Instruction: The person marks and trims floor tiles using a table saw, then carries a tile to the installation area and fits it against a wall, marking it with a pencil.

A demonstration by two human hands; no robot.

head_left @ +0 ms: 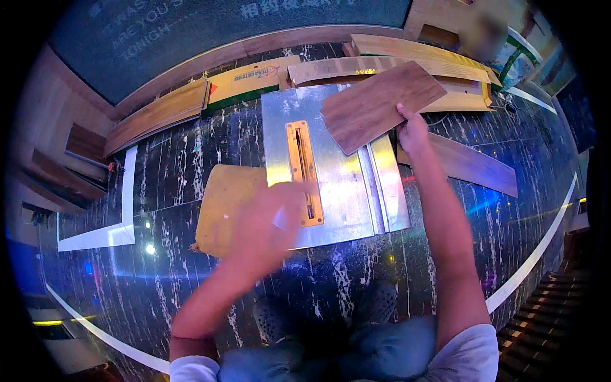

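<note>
The person's right hand (414,130) grips a brown plank (382,105) by its near right edge, thumb on top, holding it slantwise over the far right corner of the metal worktop (344,197). Whether the plank's near corner touches the metal, I can't tell from here. The left hand (270,213) is a blur above the worktop's near left corner, by the near end of the orange insert (310,173); I can't make out whether it holds anything.

To handle the plank well here, I'd set it down flat, square to the grooved strip (375,184) along the right edge, with both hands supporting it. The left fingers are best kept clear of the insert's slot, since I can't be sure no blade stands in it.

Pale lettering runs across the dark board (223,38) beyond, and the yellow carton (245,83) bears printed characters and a reddish mark.
</note>
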